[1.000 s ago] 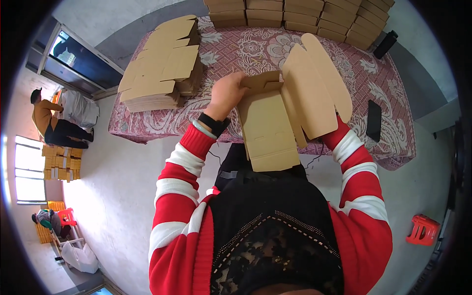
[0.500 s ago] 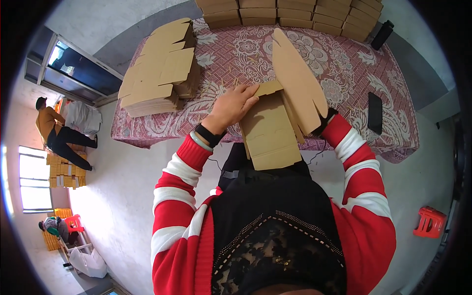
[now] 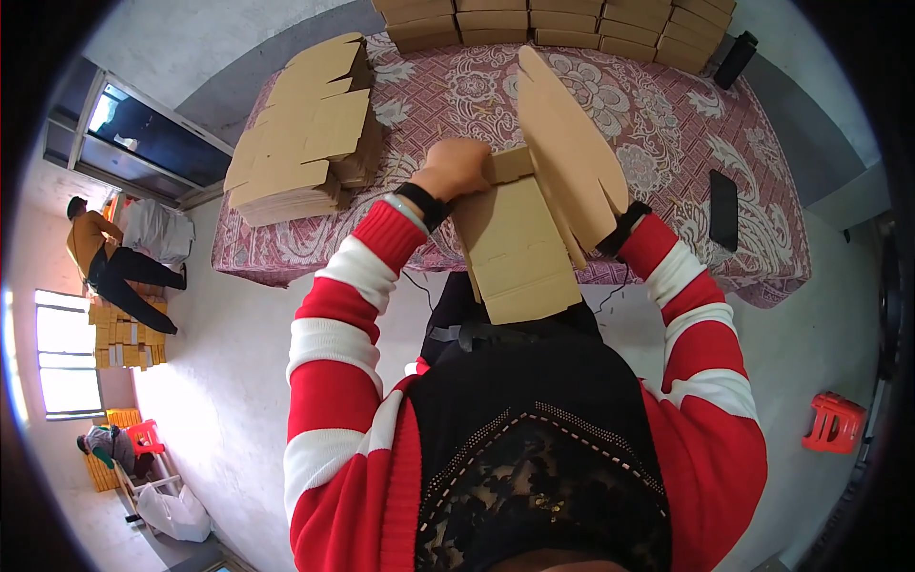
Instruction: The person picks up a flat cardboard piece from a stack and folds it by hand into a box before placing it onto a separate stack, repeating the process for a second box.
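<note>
A partly folded brown cardboard box [image 3: 519, 248] lies over the table's near edge, its near end just above my lap. Its tall lid panel [image 3: 572, 153] stands up along the right side and leans outward. My left hand [image 3: 456, 167] is closed at the box's far left corner, knuckles up, its fingertips hidden against the side wall. A short end flap [image 3: 510, 166] stands up beside that hand. Behind the lid panel, my right hand is hidden; only the wrist with a black band [image 3: 624, 229] shows at the panel's near right end.
A stack of flat box blanks [image 3: 305, 133] sits on the left of the patterned tablecloth [image 3: 667, 191]. Folded boxes [image 3: 572, 24] line the back edge. A black phone [image 3: 723, 210] and a dark bottle [image 3: 736, 60] lie to the right. Another person [image 3: 105, 253] works far left.
My left hand has shifted slightly left and away from me, and its fingers have curled down at the box's corner. The lid panel has tilted slightly, and the right wrist has barely moved.
</note>
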`<state>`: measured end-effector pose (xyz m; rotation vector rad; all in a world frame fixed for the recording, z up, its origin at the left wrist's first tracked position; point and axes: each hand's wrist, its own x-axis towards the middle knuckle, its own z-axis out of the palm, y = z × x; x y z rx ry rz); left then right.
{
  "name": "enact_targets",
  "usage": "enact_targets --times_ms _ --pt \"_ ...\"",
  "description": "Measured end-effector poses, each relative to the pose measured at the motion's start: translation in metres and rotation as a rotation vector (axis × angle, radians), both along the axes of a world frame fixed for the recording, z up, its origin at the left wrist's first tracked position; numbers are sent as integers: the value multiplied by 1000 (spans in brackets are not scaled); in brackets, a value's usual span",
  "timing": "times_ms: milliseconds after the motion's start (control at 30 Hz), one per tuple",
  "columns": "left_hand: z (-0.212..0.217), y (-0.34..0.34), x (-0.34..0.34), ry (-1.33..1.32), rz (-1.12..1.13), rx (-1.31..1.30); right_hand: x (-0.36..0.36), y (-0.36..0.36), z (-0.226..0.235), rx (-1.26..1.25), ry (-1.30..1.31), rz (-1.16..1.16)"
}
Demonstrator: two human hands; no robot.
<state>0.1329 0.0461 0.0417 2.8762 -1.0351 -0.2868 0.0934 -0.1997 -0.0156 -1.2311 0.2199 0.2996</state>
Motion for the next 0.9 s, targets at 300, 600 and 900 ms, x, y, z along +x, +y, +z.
enact_targets --times_ms 300,600,900 --pt "2 -29 16 -21 -96 132 22 -3 -35 -79 -176 82" --pt "-6 -32 33 -51 -192 178 32 0 -45 -61 -351 75" --pt "-22 -50 35 -60 -67 101 32 5 -35 -235 -407 98"
